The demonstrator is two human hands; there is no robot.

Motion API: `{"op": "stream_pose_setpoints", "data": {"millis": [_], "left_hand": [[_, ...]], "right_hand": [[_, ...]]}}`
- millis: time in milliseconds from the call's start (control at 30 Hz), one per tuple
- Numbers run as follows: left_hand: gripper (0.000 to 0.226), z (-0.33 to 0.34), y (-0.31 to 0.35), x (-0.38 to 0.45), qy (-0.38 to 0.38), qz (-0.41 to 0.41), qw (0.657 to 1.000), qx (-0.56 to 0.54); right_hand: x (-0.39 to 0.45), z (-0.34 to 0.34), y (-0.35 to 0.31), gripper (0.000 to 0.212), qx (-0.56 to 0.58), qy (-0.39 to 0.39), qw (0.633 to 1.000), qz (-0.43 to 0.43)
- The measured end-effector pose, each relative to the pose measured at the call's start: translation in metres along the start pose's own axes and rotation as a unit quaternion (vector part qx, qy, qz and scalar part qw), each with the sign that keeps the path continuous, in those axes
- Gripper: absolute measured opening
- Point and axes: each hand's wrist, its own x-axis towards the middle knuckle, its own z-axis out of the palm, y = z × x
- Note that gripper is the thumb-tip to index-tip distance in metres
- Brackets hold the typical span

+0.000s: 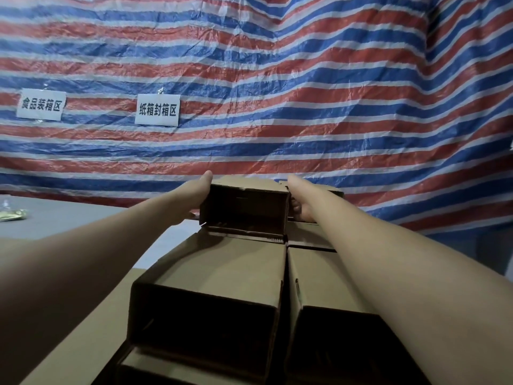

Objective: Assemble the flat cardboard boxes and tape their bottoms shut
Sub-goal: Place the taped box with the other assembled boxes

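An assembled brown cardboard box (244, 209) lies on its side at the far end of a stack, its dark open mouth facing me. My left hand (198, 190) holds its left wall, thumb up along the top corner. My right hand (298, 194) holds the right wall, with fingers curled down beside it. Both arms reach far forward over the stack. A second open box (211, 309) lies on its side close to me, and another box (327, 287) sits to its right under my right forearm.
More boxes (313, 240) are stacked behind and below. A grey table (69, 218) extends left, with a small packet (12, 215) at its left edge. A striped red, white and blue tarp (277, 93) hangs behind, bearing two white paper signs (157, 109).
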Motion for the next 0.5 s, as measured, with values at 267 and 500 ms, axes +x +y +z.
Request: {"op": "stream_pose_setpoints", "data": {"millis": [267, 500], "left_hand": [[0.059, -0.038, 0.034, -0.070, 0.118, 0.068, 0.987, 0.079], [0.043, -0.044, 0.050, -0.185, 0.160, 0.231, 0.952, 0.124]], "right_hand": [[-0.085, -0.026, -0.030, 0.062, -0.039, -0.007, 0.998, -0.047], [-0.194, -0.039, -0.020, 0.030, 0.018, 0.104, 0.981, -0.162]]}}
